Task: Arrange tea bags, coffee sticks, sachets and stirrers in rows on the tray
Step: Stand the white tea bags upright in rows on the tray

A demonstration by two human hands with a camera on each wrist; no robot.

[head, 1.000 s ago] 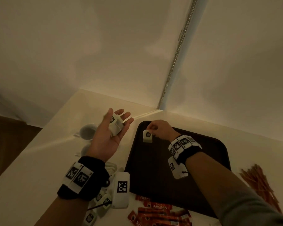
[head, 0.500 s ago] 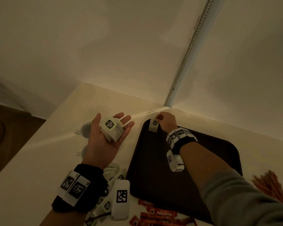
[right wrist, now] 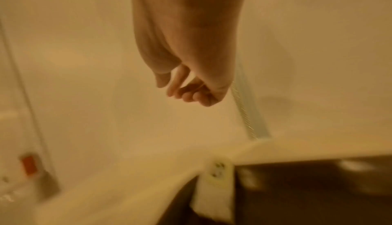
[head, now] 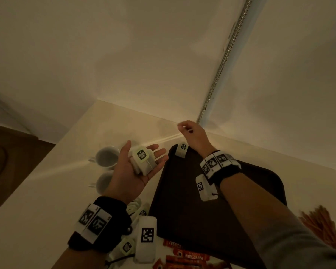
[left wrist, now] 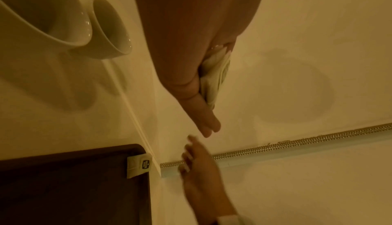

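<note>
One tea bag down, a stack in our palm

Nearest us, red coffee sticks (head: 184, 257) and thin brown wooden stirrers (head: 322, 226) lie on the pale tabletop (head: 37, 191) beside the dark brown plastic tray (head: 182, 200). Our left hand (head: 133, 171), palm up with fingers spread, carries a small stack of white paper tea bags (head: 143, 161). One white tea bag (head: 181, 150) lies in the tray's far left corner. Beyond it our right hand (head: 192, 135) hovers loosely curled, holding nothing.
</note>
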